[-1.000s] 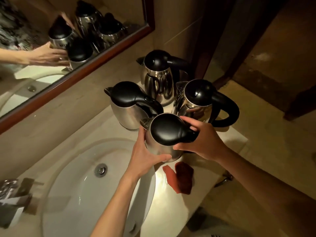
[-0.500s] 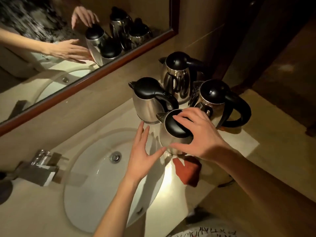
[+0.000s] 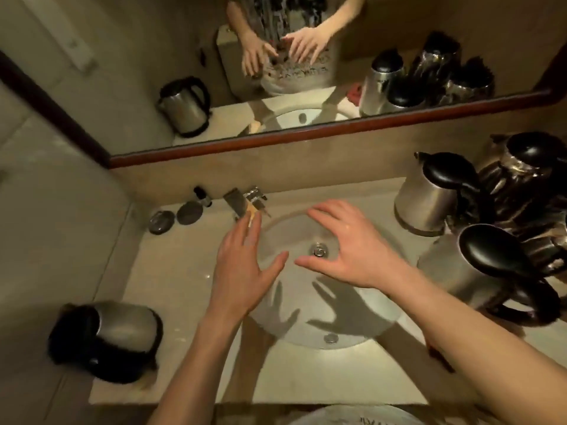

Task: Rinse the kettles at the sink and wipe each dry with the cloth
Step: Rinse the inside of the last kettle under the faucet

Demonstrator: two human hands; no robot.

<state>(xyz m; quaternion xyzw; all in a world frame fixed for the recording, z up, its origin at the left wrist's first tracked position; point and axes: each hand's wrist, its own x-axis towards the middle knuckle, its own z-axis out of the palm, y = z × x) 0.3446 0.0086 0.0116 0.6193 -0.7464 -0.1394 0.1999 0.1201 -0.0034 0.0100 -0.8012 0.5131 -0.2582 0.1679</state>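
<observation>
Both hands are held spread and empty over the sink point(image 3: 362, 338): the left hand point(image 3: 245, 265) near the tap point(image 3: 254, 197) at 11 o'clock, the right hand point(image 3: 356, 250) above the drain. Four kettles are clustered on the bench at 3 o'clock, the nearest kettle point(image 3: 478, 268) just beside the basin; a lone kettle point(image 3: 119, 335) is seen at 8 o'clock. Crowded kettles could be knocked over if one is reached for carelessly. The cloth cannot be made out.

The whole view is smeared by motion. The kettles point(image 3: 530, 191) at far right run off the picture's edge — their outlines blur together, so their count is unclear. The right forearm point(image 3: 478, 338) covers most of the red cloth point(image 3: 437, 354). Small dark items point(image 3: 187, 211) beside the tap point(image 3: 254, 196) are too blurred to identify.
</observation>
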